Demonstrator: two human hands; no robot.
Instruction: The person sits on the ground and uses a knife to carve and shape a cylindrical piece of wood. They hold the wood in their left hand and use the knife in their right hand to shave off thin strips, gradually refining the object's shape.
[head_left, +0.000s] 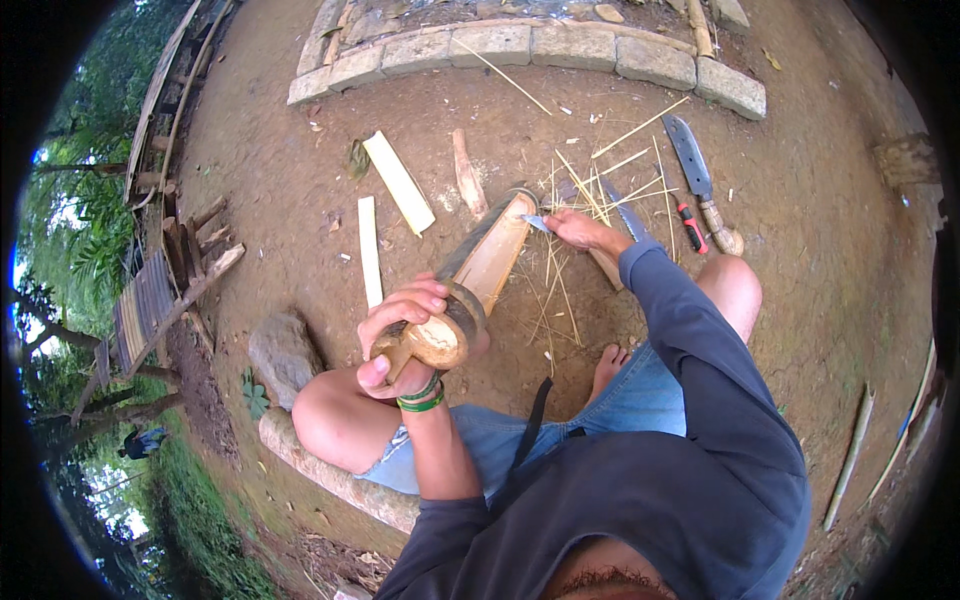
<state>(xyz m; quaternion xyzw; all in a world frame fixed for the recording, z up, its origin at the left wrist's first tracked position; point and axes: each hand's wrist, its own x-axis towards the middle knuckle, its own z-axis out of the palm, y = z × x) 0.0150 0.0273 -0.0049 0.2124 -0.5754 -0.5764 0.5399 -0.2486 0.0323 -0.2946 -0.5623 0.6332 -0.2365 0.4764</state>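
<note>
My left hand (400, 305) is closed around the near end of a long bamboo piece (497, 262), which slopes away from me over the ground. Its pale, cut-open face is turned up, and a rounded, light-coloured end (437, 343) sticks out by my fingers. At the far end, my right hand (578, 229) grips a small knife. The knife's short blade (536, 221) points left and meets or nearly meets the bamboo's far tip. My fingers hide the knife's handle. Thin light strips (600, 185) lie scattered beyond and below my right hand.
To the right lie a machete (688, 155) with a wooden handle and a red-and-black tool (691, 228). A toothed blade (628, 213) rests beside my right hand. Split bamboo pieces (398, 183) lie at left, near a stone (284, 352). A stone border (490, 45) runs across the far side.
</note>
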